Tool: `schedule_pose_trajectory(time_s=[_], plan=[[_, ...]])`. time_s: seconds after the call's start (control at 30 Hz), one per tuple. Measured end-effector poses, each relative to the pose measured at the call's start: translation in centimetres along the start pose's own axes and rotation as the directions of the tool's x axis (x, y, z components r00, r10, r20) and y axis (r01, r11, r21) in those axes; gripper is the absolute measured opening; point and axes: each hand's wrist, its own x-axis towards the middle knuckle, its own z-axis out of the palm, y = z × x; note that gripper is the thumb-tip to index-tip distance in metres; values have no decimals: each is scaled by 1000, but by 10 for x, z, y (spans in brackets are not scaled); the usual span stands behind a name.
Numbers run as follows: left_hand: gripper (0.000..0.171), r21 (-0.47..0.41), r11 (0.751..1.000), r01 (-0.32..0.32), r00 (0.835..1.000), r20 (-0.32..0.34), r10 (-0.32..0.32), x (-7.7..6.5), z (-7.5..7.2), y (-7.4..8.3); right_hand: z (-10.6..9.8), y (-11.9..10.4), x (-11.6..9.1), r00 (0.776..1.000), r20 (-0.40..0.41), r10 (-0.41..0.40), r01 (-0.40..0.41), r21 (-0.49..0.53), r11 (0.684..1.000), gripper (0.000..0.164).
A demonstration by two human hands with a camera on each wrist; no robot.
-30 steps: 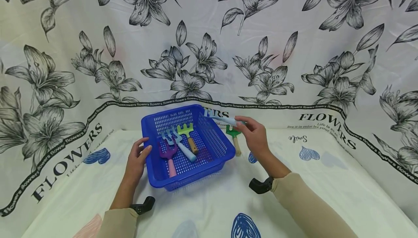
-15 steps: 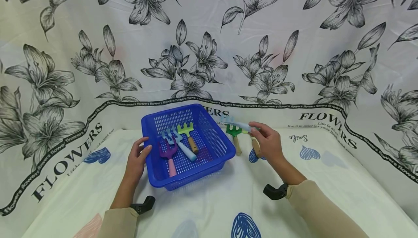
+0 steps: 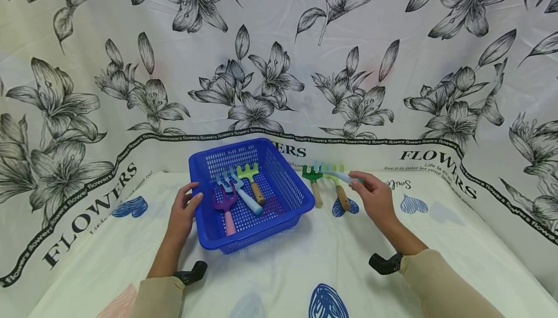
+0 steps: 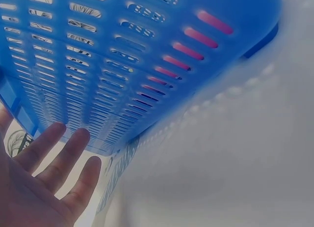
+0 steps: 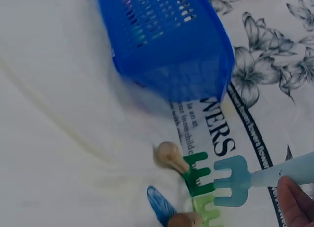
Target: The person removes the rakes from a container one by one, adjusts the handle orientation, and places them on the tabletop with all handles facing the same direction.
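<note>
The right hand point(image 3: 372, 197), at three o'clock from the basket point(image 3: 246, 235), pinches the handle of a pale blue fork point(image 3: 337, 175). Its prongs aim between nine and ten o'clock, close to the heads of a dark green fork point(image 3: 317, 193) and a lime fork point(image 3: 342, 198) lying on the cloth point(image 3: 279, 279); I cannot tell whether they touch. The left hand point(image 3: 184, 211), fingers spread and straight, sits at the basket's nine o'clock side. Inside lie a purple fork point(image 3: 226, 206) toward eight o'clock, a second blue fork point(image 3: 247, 199) and a yellow-green fork point(image 3: 257, 192) nearer twelve.
</note>
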Motion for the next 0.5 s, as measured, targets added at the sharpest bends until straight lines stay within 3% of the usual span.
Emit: schedule_pose_trajectory(time_s=[0.5], plan=[[59, -18, 1000, -5, 1000, 1, 5, 0, -1, 0, -27, 23, -16, 999, -40, -9, 5, -103, 995, 22]])
